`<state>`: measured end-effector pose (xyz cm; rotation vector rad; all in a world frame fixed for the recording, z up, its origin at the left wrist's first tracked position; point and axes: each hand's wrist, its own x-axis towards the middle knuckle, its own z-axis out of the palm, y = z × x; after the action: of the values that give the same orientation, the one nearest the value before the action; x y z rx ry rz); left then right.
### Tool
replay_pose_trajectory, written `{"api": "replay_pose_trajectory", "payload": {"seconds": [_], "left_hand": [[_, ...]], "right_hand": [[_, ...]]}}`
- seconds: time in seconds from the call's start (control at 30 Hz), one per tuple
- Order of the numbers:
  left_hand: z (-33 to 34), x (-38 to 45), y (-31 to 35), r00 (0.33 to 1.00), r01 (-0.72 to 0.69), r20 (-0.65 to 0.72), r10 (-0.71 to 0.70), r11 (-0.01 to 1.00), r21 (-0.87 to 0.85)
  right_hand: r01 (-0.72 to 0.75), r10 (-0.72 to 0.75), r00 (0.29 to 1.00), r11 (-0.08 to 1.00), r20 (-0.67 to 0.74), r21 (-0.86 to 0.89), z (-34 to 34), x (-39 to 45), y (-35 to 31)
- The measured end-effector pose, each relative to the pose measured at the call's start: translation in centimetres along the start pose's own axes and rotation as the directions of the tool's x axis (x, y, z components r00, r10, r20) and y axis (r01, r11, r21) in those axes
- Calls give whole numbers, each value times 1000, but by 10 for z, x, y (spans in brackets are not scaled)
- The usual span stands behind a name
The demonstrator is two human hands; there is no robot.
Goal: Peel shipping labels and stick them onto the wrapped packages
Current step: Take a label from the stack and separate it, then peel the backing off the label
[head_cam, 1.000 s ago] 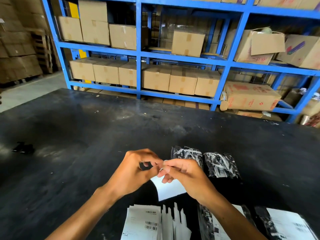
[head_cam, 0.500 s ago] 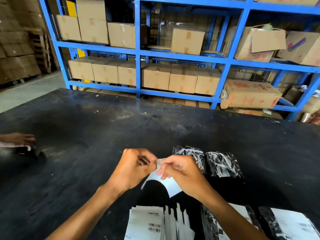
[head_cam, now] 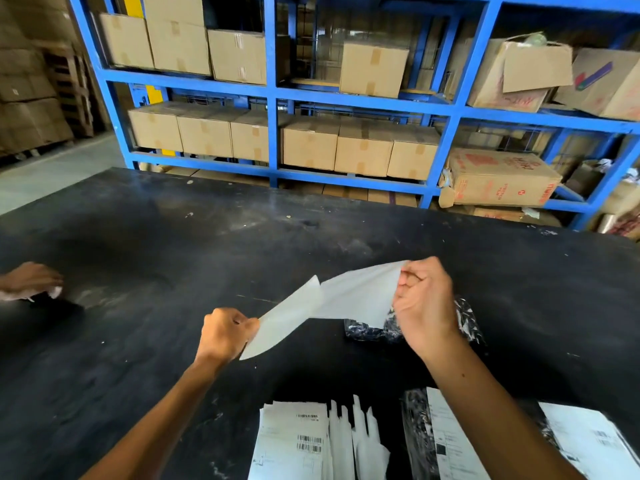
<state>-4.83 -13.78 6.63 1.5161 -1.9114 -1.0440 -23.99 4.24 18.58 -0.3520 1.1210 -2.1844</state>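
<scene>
A: Where do we stand with the label (head_cam: 360, 292)?

B: Our right hand (head_cam: 424, 306) has its fingers pinched shut on the label's far corner, held up above the table (head_cam: 138, 341). Our left hand (head_cam: 225, 336) is closed tight on the backing (head_cam: 284, 322), lower and nearer us. The two sheets meet only at a seam between the hands.

A: And the package (head_cam: 372, 329)?

B: It lies on the table right under our right hand, partly hidden by it, its long axis running left to right. So the label hangs almost straight above its target, and the right hand is the nearer one.

A: Then we judge the move is mostly downward?

B: Yes, once the last edge frees. The label stack (head_cam: 294, 441) sits at the near edge, and two labelled packs (head_cam: 446, 441) lie beside it.
</scene>
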Motion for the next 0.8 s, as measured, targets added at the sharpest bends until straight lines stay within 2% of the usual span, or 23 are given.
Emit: {"api": "replay_pose_trajectory", "payload": {"seconds": [0.13, 0.2, 0.27, 0.3, 0.37, 0.47, 0.57, 0.63, 0.7, 0.8], "left_hand": [[-1, 8, -13, 995, 79, -58, -77, 996, 32], [3, 8, -8, 996, 17, -84, -20, 999, -30], [8, 4, 5, 994, -55, -95, 45, 993, -106], [10, 1, 13, 992, -93, -97, 81, 987, -130], [15, -3, 29, 987, -152, -88, 137, 970, -189], [23, -7, 41, 980, -201, -60, 192, 937, -285], [30, -15, 48, 965, -246, -5, 261, 904, -351], [34, -23, 52, 956, -262, 24, 293, 887, -380], [38, -29, 56, 949, -274, 37, 312, 878, -392], [46, -39, 58, 943, -286, 49, 329, 879, -381]], "right_hand": [[90, -88, 995, 995, -48, 45, -20, 17, -13], [88, -90, 996, 993, -28, -76, -30, 22, -15], [51, -72, 996, 946, -51, -321, -38, 24, -9], [19, -52, 997, 891, -60, -454, -43, 24, -5], [-58, 44, 998, 715, -38, -697, -54, 23, 5], [-115, 320, 947, 372, 11, -921, -71, 14, 20], [-63, 548, 837, 108, 7, -992, -85, 0, 44], [12, 659, 752, -19, -3, -1000, -92, -9, 66], [66, 716, 697, -109, -32, -992, -98, -17, 86], [134, 733, 677, -207, -63, -969, -104, -22, 108]]}}
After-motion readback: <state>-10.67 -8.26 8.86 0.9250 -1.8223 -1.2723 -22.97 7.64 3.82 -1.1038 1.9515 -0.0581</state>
